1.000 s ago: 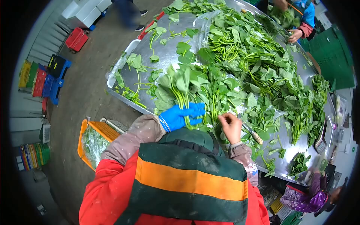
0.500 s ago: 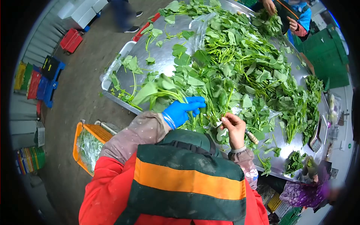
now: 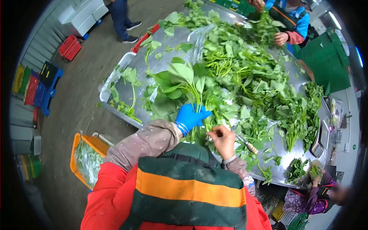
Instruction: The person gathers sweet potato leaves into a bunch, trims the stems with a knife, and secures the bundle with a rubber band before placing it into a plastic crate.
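My left hand (image 3: 189,118), in a blue glove, is closed around the stems of a bunch of leafy greens (image 3: 183,78), whose leaves point away from me. Bare and just right of it, my right hand (image 3: 222,140) has its thumb and fingertips pinched together; whatever may be between them is too small to make out. Loose greens (image 3: 245,76) cover much of the metal table (image 3: 166,46) beyond both hands. Beside my right hand lies a knife with a wooden handle (image 3: 252,148).
A co-worker (image 3: 293,19) handles greens across the table; another (image 3: 306,197) holds a bunch at the right. A person's legs (image 3: 120,19) stand at upper left. An orange crate (image 3: 74,161) is at lower left, a scale (image 3: 319,143) at the table's right.
My left hand has brought its bunch rightward and more upright. My right hand has moved left and down, closer to my left hand. The view has shifted slightly.
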{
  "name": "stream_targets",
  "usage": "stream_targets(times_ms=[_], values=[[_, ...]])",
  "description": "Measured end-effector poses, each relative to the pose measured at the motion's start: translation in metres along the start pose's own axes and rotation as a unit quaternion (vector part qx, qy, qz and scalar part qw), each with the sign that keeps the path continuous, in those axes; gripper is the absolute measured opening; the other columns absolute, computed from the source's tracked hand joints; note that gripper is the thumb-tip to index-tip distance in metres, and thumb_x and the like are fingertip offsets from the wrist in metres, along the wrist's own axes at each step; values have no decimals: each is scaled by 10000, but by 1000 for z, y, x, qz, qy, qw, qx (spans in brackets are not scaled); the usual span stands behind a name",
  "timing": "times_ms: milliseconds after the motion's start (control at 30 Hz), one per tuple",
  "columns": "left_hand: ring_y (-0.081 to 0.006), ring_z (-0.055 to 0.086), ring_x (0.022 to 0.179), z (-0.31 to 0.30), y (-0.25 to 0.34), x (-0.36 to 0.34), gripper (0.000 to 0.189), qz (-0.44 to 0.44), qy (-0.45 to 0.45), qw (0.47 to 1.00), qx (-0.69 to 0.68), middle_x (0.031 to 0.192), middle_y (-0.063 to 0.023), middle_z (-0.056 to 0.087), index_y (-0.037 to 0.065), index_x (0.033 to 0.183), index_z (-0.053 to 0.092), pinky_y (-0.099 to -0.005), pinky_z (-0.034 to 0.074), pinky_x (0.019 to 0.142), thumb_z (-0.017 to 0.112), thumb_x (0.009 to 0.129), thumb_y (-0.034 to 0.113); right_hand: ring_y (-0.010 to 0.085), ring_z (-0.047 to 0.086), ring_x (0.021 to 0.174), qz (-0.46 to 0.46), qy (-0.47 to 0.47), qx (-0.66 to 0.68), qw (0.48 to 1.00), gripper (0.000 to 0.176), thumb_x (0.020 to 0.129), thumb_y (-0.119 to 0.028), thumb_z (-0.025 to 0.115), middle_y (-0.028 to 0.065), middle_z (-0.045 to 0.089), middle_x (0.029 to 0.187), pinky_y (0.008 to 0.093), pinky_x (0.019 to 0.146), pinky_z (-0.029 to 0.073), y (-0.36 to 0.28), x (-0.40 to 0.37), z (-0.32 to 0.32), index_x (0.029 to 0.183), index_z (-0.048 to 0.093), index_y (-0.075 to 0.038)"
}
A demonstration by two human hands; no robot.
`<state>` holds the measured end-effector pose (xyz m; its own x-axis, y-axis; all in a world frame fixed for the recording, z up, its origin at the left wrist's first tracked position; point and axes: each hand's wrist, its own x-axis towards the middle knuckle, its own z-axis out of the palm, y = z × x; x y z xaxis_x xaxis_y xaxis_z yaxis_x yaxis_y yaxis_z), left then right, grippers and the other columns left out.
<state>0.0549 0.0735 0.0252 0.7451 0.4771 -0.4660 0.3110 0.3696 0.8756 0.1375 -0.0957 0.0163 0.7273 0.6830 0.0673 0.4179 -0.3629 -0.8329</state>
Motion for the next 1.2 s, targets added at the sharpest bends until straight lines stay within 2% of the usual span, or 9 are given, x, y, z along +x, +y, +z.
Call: stream_targets(times_ms=[33, 67, 133, 300, 400, 500, 667, 767, 1200], values=[[-104, 554, 604, 11, -3, 14, 214, -3, -6, 1000, 2, 727, -27, 617, 40, 934, 654, -255, 459, 519, 688, 757, 156, 180, 573, 573, -1, 1, -15, 1000, 166, 678, -65, 720, 72, 562, 650, 292, 521, 464, -4, -3, 2, 730, 568, -23], [-149, 562, 575, -10, -37, 33, 233, 263, -67, 907, 323, 724, -81, 634, 39, 886, 653, -310, 449, 510, 653, 784, 248, 197, 573, 557, -50, 0, -40, 998, 89, 706, -92, 682, 85, 580, 622, 297, 516, 462, 0, -7, 9, 731, 610, -45], [-140, 569, 663, 7, -18, 16, 232, -57, -70, 992, -85, 798, -49, 629, 44, 964, 637, -287, 452, 539, 637, 791, 199, 278, 547, 728, -47, -20, -76, 996, 79, 686, -98, 651, 119, 531, 728, 376, 644, 450, 6, -13, 12, 717, 596, -51], [-112, 475, 500, -14, -44, 43, 165, -122, -109, 975, -150, 719, -22, 595, 74, 889, 598, -259, 370, 436, 621, 805, 214, 258, 550, 727, -134, -37, -21, 990, 130, 689, -56, 650, 100, 536, 755, 346, 641, 447, 2, -11, 0, 764, 545, -41], [-118, 476, 477, -29, -53, 59, 117, -102, -78, 963, -238, 784, -17, 604, 85, 876, 573, -244, 350, 401, 599, 826, 186, 154, 555, 692, -21, -34, 212, 977, 117, 739, -57, 651, 47, 569, 822, 288, 616, 448, 5, -16, -7, 804, 553, -51], [-130, 495, 483, -27, -73, 70, 138, -25, -126, 981, -146, 833, -28, 618, 65, 875, 564, -244, 369, 410, 598, 824, 188, 57, 517, 675, 156, 107, 574, 797, 286, 846, -212, 601, 13, 580, 991, 208, 612, 431, 13, -9, -38, 1078, 542, -55], [-159, 577, 775, -9, -41, 17, 246, 147, -149, 960, 185, 908, -70, 631, 37, 1004, 621, -275, 466, 665, 552, 810, 173, 85, 516, 738, 246, -203, 339, 885, 577, 848, -458, 542, 46, 597, 1002, 206, 652, 420, 39, -3, 1, 1207, 491, -9], [-141, 581, 798, -4, -54, 22, 265, -50, -148, 984, -82, 946, -51, 633, 60, 994, 636, -268, 470, 660, 630, 797, 238, 181, 600, 853, 279, -163, 456, 829, 346, 835, -73, 588, 128, 611, 1014, 297, 777, 485, 6, 5, 13, 1141, 496, 59], [-109, 491, 502, -10, -57, 20, 418, -45, -44, 998, -3, 609, -26, 551, 67, 838, 640, -258, 397, 456, 741, 674, 438, 76, 387, 546, 229, -109, 527, 811, 104, 823, 1, 560, -8, 481, 659, 215, 518, 323, 6, 13, 33, 924, 546, 22]])
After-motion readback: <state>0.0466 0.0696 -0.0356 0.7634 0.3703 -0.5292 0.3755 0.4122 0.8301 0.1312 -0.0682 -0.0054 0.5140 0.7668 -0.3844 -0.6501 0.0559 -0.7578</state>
